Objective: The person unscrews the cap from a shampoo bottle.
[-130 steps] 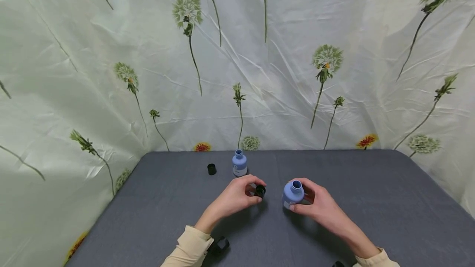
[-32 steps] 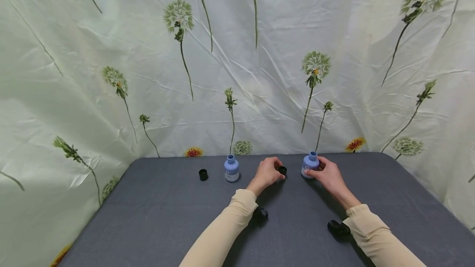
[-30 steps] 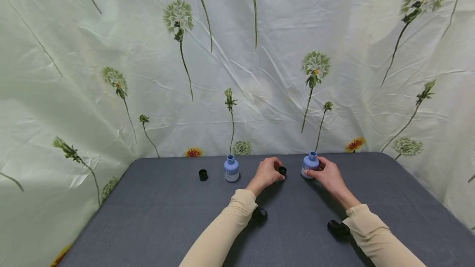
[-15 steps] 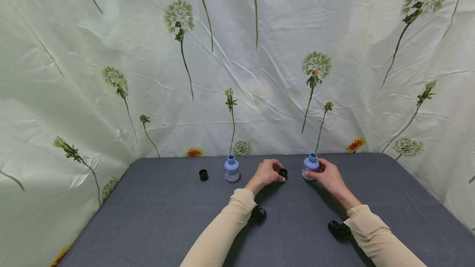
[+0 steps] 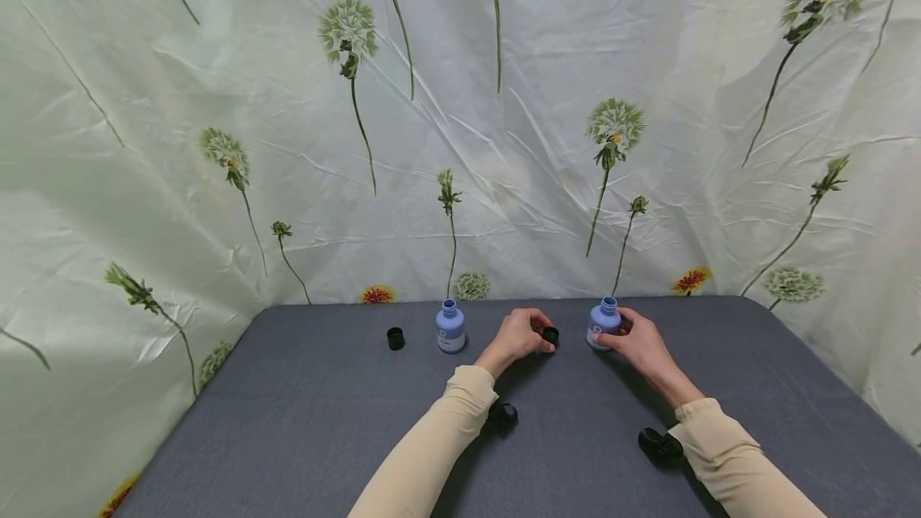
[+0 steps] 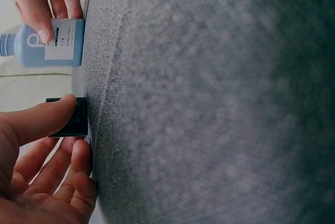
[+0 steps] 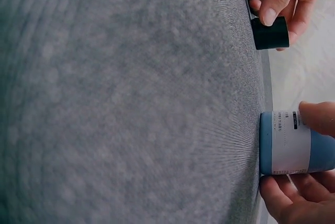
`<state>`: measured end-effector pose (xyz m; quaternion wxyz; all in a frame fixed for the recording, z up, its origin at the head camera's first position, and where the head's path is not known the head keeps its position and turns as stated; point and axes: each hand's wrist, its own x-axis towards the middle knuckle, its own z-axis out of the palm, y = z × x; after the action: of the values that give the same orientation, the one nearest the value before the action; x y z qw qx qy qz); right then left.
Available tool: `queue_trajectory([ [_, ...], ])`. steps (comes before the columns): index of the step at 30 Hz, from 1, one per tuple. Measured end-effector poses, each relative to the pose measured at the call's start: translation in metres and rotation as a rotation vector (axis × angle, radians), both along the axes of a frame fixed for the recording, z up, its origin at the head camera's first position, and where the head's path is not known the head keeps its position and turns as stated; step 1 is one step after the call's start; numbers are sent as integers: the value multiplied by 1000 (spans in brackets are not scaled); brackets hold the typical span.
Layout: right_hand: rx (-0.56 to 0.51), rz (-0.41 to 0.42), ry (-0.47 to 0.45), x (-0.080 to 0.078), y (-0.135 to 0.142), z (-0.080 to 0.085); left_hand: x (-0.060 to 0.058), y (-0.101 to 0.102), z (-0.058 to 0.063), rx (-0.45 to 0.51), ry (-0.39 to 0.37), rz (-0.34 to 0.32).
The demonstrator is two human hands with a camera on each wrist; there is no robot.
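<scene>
Between thumb and fingers, my left hand [image 5: 516, 336] pinches a black bottle cap [image 5: 551, 336], its hollow side up, with its base at the cloth in the left wrist view. To its right, my right hand [image 5: 636, 340] grips a small blue bottle [image 5: 603, 326] by its body. That bottle stands upright on the table with its mouth uncovered and a white label [image 6: 60, 40] showing. A second open blue bottle [image 5: 451, 328] stands left of my left hand. Another black cap [image 5: 396, 339] lies further left, untouched by either hand.
Grey cloth covers the table [image 5: 309, 422], and a pale curtain with printed flowers [image 5: 518, 142] hangs behind its far edge. Black wrist devices [image 5: 660, 444] sit under both cream sleeves [image 5: 432, 442].
Since the oldest frame, both hands have moved forward to the far part of the table, bringing the cap and the bottle down onto the cloth. Over the last second they hardly move.
</scene>
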<state>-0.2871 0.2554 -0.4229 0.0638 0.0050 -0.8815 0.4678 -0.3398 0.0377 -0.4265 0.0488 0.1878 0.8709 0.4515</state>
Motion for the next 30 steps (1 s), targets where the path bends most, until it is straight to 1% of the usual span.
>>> queue_trajectory([
  [8, -24, 10, 5, 3, 1, 0, 1, -2, 0, -6, 3, 0],
  [11, -31, 13, 9, 4, 2, 0, 1, -3, 0, 19, -13, -10],
  [17, -49, 10, -12, 8, 2, 2, 1, -9, -1, 77, -61, -28],
  [24, -106, 27, -22, 18, 5, 4, 2, -17, 1, 91, -77, -30],
  [30, -134, 21, -38, 28, 7, 5, 6, -25, 3, 104, -85, -10],
])
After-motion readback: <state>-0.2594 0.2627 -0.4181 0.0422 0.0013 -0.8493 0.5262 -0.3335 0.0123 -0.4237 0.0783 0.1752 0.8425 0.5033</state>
